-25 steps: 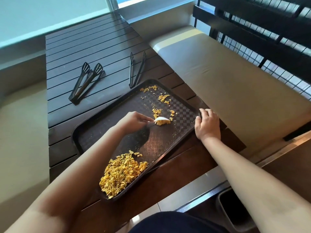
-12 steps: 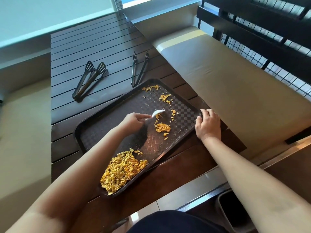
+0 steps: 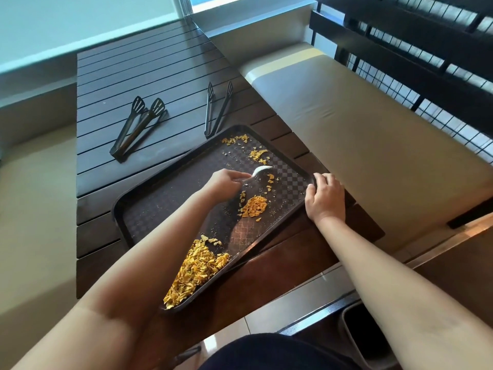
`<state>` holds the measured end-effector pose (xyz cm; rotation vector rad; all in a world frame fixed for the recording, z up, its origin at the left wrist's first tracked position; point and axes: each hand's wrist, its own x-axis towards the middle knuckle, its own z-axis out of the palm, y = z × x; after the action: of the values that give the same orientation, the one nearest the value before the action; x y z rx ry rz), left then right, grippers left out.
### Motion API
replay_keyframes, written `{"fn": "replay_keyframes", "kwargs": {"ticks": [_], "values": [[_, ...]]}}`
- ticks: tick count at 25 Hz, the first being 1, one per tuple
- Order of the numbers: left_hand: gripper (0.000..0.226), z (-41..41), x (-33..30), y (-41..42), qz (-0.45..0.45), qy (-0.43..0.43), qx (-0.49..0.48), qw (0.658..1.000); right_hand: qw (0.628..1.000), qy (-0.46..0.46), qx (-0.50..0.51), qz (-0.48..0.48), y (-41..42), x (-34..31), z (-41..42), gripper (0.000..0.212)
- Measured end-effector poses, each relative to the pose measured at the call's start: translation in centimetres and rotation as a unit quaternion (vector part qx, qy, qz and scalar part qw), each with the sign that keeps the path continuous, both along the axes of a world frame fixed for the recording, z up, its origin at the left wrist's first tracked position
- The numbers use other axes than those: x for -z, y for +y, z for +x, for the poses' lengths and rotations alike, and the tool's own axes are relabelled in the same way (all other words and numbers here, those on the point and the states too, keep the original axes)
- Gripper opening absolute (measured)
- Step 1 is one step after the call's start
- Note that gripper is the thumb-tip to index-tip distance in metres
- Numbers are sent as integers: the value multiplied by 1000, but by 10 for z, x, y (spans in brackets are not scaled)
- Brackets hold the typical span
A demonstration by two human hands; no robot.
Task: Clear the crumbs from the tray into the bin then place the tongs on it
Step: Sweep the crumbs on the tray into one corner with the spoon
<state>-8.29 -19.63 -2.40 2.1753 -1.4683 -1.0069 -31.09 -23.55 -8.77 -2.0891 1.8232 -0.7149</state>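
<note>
**The scraper goes back for more crumbs**

On the left part of the table (image 3: pixel 106 76), wide slotted tongs (image 3: pixel 138 126) lie flat. A thinner pair of tongs (image 3: pixel 217 108) lies further right, its closed end just beside the far edge of the tray (image 3: pixel 125 209).

The brown tray sits slanted at the near right corner of the table, and its near corner hangs over the edge. A big heap of yellow crumbs (image 3: pixel 197 271) fills that near corner. The left hand (image 3: pixel 226 182) pinches a small white scraper (image 3: pixel 261 170). A moment ago the scraper was pushing a small pile (image 3: pixel 254 206) toward the person. Now that pile sits alone in the middle of the tray, and the scraper has moved back up toward the far corner. More loose bits (image 3: pixel 256 153) wait there.

The right hand (image 3: pixel 324 196) still curls its fingers over the right edge of the tray and holds it steady.

The bin (image 3: pixel 354 329) is on the floor, near the right. I think lots of sweeping is left before the tipping, and the tongs come last.
</note>
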Motion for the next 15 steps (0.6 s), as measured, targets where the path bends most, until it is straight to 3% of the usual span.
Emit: {"fn": "replay_keyframes", "kwargs": {"ticks": [3,6,9,11,15], "values": [[22,1,-4,12,26,1,71,997,1000,5,2,2,-1,0,0,35],[24,16,-9,23,68,-19,132,989,1000,9,3,2,0,0,1,36],[23,20,-12,15,26,-17,97,995,1000,13,1,7,1,-2,0,47],[22,9,-10,3,-22,-12,51,998,1000,15,0,5,0,-2,0,40],[19,-15,-2,2,10,-21,122,992,1000,11,0,5,0,-1,0,35]]}}
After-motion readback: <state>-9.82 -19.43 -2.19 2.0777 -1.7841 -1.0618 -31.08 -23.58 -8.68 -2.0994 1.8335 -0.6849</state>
